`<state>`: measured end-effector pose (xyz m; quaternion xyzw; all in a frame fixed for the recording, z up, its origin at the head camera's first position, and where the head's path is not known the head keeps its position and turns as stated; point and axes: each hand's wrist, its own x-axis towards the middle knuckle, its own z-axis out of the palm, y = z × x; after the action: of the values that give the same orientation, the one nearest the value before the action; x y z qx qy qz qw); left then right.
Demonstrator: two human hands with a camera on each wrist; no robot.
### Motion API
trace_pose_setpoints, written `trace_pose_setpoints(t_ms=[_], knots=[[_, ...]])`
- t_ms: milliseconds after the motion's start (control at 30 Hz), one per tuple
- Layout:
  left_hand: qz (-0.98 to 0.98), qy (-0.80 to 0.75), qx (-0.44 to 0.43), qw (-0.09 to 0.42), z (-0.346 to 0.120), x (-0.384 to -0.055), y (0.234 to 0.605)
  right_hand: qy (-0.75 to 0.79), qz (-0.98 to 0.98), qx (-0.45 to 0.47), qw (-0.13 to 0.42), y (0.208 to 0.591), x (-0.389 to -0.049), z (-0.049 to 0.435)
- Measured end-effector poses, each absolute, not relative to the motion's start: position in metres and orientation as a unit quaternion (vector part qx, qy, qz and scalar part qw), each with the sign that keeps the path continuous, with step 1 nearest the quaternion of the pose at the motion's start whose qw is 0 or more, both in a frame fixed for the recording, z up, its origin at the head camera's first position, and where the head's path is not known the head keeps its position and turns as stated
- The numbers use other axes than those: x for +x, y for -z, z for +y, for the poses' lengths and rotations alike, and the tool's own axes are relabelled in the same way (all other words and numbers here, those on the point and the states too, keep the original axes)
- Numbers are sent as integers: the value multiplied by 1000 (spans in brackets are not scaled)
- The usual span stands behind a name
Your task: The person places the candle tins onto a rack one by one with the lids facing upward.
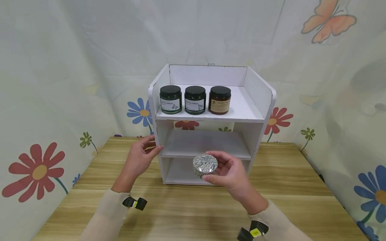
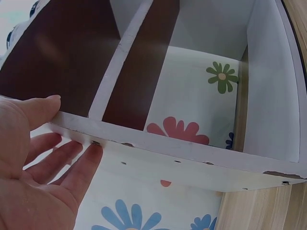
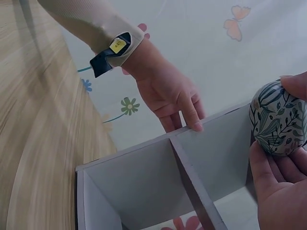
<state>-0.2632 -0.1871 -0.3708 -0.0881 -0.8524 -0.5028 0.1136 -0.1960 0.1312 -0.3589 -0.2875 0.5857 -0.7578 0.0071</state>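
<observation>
My left hand (image 1: 140, 155) holds the left side panel of a white shelf unit (image 1: 208, 156). Its thumb lies at the panel's front edge, and the other fingers rest on the outer face, as the left wrist view shows. A small round tin (image 1: 205, 164) with a dark leaf pattern on a pale ground is held by my right hand (image 1: 232, 174), between thumb and fingers. That tin is in front of the shelf's lower levels. In the right wrist view the patterned tin (image 3: 278, 120) shows its rounded side, partly covered by the fingers.
On the top shelf stand two dark green candle jars (image 1: 171, 100) (image 1: 195, 100) and one amber jar (image 1: 220, 100), all with black lids. The shelf unit stands on a wooden table (image 1: 193, 211). Behind it hangs a pale curtain (image 1: 90, 50) printed with flowers and a butterfly.
</observation>
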Motion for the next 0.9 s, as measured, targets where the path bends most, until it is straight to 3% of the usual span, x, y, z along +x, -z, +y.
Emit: trace_pose_setpoints(t_ms=[900], knots=[[-852, 503, -91, 116, -186, -260, 369, 735, 626, -261, 21, 333, -187, 148]])
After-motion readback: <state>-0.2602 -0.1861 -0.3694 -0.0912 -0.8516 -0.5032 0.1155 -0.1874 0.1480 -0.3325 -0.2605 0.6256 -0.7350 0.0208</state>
